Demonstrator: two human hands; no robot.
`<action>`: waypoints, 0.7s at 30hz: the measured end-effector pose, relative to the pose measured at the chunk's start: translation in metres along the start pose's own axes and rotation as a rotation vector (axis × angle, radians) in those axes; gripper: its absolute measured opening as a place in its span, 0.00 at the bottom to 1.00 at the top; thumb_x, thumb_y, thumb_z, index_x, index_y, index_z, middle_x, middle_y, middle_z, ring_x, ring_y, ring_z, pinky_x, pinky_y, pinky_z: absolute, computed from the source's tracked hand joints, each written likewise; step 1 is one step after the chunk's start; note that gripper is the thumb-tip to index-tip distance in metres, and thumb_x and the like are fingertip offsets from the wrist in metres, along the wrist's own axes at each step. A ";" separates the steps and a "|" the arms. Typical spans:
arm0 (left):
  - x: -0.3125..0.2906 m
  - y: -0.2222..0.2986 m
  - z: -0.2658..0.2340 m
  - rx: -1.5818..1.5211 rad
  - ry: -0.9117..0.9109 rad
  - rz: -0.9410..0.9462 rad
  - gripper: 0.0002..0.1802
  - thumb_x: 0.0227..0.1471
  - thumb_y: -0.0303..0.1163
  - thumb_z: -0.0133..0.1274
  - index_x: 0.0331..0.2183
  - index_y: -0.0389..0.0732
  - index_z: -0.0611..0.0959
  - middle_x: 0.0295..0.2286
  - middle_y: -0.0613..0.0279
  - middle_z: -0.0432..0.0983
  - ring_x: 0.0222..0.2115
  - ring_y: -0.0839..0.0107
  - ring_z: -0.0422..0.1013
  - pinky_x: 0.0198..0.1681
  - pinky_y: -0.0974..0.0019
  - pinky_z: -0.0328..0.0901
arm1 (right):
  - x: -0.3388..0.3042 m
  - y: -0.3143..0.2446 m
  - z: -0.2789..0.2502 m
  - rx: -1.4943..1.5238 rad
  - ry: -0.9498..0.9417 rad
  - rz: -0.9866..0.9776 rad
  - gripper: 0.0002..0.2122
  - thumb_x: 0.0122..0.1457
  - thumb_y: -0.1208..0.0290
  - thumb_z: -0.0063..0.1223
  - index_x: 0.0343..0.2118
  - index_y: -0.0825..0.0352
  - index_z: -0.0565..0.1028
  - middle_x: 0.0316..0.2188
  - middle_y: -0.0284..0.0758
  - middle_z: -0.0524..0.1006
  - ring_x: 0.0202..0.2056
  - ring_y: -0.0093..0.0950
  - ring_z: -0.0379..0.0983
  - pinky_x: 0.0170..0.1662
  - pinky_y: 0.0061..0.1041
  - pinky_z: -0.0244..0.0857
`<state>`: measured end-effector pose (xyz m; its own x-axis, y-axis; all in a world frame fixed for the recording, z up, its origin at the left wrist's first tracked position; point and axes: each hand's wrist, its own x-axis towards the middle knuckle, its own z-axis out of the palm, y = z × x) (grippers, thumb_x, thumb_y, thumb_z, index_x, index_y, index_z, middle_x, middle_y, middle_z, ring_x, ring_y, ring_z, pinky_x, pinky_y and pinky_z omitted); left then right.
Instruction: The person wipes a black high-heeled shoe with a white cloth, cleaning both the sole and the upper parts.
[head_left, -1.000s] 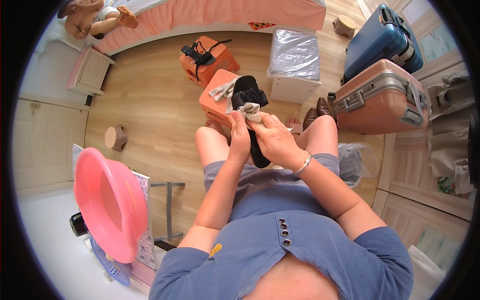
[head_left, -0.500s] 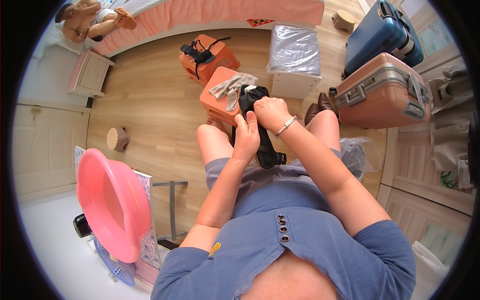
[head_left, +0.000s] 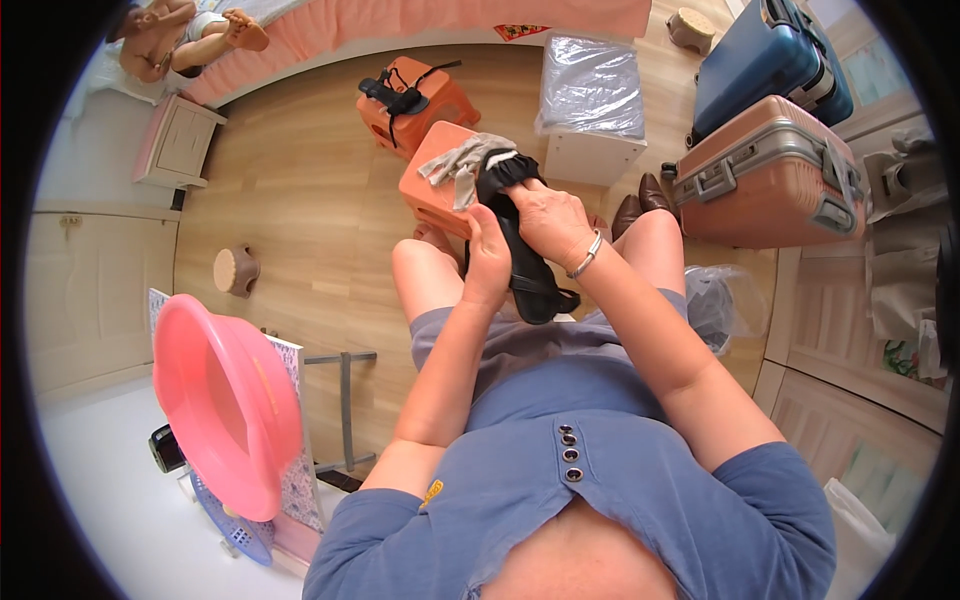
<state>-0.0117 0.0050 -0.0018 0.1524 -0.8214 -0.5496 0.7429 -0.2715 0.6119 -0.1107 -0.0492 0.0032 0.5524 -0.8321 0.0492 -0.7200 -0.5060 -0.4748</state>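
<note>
Black sandal (head_left: 532, 272) turned since earlier; left hand (head_left: 488, 264) fingers clamped on it; right hand (head_left: 553, 222) fingers at strap (head_left: 496, 181), grip unclear.

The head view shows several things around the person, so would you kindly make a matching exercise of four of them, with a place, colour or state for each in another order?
Things:
1. Nearer black sandal
2. Beige cloth
3. Basin
4. Brown shoes

Places, colours and states:
A. Pink, at the lower left of the view
B. On the floor, beside the pink suitcase
C. In the left hand, touched by the right hand
D. Draped over the nearer orange stool

Right pairs: 1-C, 2-D, 3-A, 4-B.
</note>
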 end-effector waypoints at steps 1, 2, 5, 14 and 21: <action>0.000 0.000 -0.003 0.158 -0.041 0.130 0.36 0.53 0.56 0.23 0.48 0.34 0.62 0.42 0.59 0.64 0.42 0.72 0.62 0.45 0.72 0.58 | -0.005 -0.006 -0.001 0.069 0.038 -0.059 0.12 0.48 0.73 0.41 0.37 0.59 0.70 0.36 0.35 0.71 0.28 0.40 0.71 0.30 0.36 0.66; 0.001 -0.001 -0.009 0.316 -0.083 0.259 0.37 0.53 0.57 0.22 0.49 0.32 0.60 0.43 0.56 0.63 0.44 0.70 0.61 0.48 0.71 0.56 | -0.014 -0.013 -0.003 0.137 0.075 -0.118 0.12 0.47 0.74 0.41 0.37 0.59 0.70 0.37 0.34 0.71 0.28 0.40 0.71 0.30 0.35 0.66; 0.009 0.010 -0.022 0.266 -0.078 0.178 0.31 0.55 0.53 0.26 0.44 0.35 0.66 0.36 0.60 0.67 0.36 0.73 0.65 0.40 0.72 0.61 | -0.038 -0.024 -0.010 0.118 0.090 -0.247 0.17 0.44 0.80 0.42 0.40 0.60 0.70 0.43 0.32 0.69 0.26 0.35 0.71 0.26 0.30 0.66; 0.018 0.018 -0.028 0.318 -0.024 0.313 0.27 0.56 0.49 0.24 0.33 0.36 0.69 0.16 0.60 0.68 0.15 0.72 0.66 0.20 0.69 0.64 | -0.075 -0.024 -0.024 0.124 0.020 -0.341 0.09 0.43 0.79 0.46 0.29 0.62 0.75 0.37 0.30 0.73 0.20 0.31 0.70 0.21 0.25 0.64; 0.008 0.035 -0.017 0.360 0.080 0.336 0.27 0.56 0.49 0.27 0.43 0.35 0.67 0.30 0.61 0.70 0.27 0.74 0.68 0.29 0.73 0.65 | -0.050 0.003 -0.020 0.132 0.203 -0.020 0.15 0.48 0.77 0.44 0.40 0.58 0.67 0.34 0.36 0.72 0.24 0.37 0.70 0.27 0.30 0.65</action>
<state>0.0271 -0.0022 0.0057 0.4049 -0.8560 -0.3214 0.3737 -0.1659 0.9126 -0.1483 -0.0138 0.0167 0.4610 -0.8574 0.2289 -0.6414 -0.5002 -0.5817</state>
